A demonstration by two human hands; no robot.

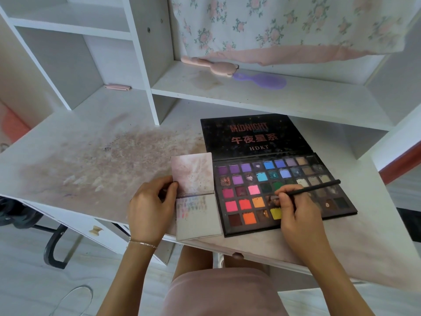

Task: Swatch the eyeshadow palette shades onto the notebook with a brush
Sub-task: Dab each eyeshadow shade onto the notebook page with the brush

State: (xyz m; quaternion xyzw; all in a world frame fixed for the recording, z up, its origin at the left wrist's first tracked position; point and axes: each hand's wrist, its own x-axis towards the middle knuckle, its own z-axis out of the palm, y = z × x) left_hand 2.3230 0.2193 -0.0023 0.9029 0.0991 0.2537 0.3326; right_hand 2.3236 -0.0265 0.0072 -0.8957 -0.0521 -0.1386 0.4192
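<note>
An open black eyeshadow palette (250,176) with several coloured pans lies on the desk, its lid laid flat behind it. A small notebook (200,217) lies open just left of it, with faint colour swatches near the top of its lower page. My left hand (150,206) holds the notebook's left edge, thumb on the page near the fold. My right hand (298,215) grips a thin black brush (316,188) like a pen. The brush tip points into a brownish pan in the palette's fourth row; the hand hides the pans beneath it.
The white desk (91,160) is stained with powder left of the notebook. A shelf behind holds a pink brush (209,65) and a purple hairbrush (262,81). A shelf upright (148,83) stands behind the notebook. A floral cloth hangs at the back. The desk's front edge runs under my wrists.
</note>
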